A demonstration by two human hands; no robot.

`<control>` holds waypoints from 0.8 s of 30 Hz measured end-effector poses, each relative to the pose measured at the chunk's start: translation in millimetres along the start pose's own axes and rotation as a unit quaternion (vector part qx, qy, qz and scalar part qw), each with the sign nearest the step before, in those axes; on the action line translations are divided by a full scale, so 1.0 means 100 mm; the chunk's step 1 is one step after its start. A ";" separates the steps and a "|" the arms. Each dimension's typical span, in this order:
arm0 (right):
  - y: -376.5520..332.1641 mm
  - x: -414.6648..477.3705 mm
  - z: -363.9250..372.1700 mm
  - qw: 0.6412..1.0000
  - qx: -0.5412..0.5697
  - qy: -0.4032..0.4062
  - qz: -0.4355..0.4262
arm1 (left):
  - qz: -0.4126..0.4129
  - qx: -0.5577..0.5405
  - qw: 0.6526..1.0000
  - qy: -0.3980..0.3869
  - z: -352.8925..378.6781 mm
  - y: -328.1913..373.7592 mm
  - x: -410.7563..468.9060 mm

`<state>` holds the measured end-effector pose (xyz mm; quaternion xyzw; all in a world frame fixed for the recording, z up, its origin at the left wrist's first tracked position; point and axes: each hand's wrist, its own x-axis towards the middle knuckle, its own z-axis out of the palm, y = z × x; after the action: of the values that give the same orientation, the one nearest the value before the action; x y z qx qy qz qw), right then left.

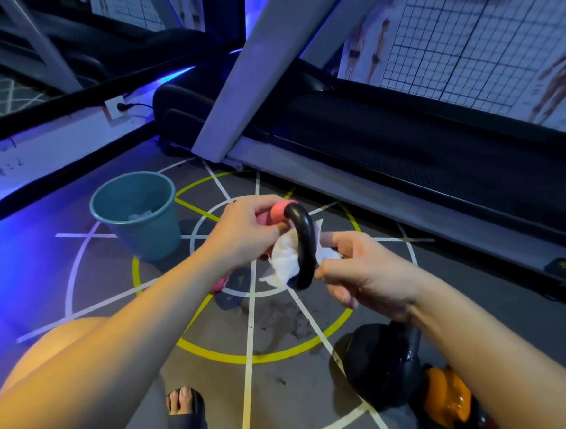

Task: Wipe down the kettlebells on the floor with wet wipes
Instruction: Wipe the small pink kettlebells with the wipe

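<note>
I hold a pink kettlebell (pixel 276 214) with a black handle (pixel 303 246) up above the floor. My left hand (pixel 246 235) grips its pink body, mostly hiding it. My right hand (pixel 364 273) pinches a white wet wipe (pixel 283 263) that is threaded through the handle loop and wrapped around the bar. A black kettlebell (pixel 385 365) stands on the floor at the lower right, with an orange kettlebell (pixel 446 396) just beside it, partly behind my right forearm.
A teal bucket (pixel 149 235) with crumpled wipes inside stands on the marked floor to the left. A treadmill (pixel 396 155) runs along the back, its grey upright (pixel 248 71) leaning overhead. My feet in sandals (pixel 184 408) are at the bottom edge.
</note>
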<state>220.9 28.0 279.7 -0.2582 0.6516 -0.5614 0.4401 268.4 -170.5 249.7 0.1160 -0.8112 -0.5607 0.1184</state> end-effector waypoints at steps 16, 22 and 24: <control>-0.03 0.09 -0.01 0.972 0.167 0.083 0.143 | 0.224 0.323 0.920 0.011 0.10 -0.12 -0.04; -0.11 0.06 -0.02 0.965 0.172 0.088 0.179 | 0.369 0.388 0.843 0.043 0.16 -0.21 -0.04; -0.12 0.06 -0.02 0.963 0.176 0.101 0.176 | 0.413 0.402 0.815 0.060 0.17 -0.22 -0.07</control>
<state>214.6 21.6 289.5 0.0001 0.6185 -0.6042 0.5024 270.6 -160.9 222.5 -0.1589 -0.9273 -0.0755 0.3303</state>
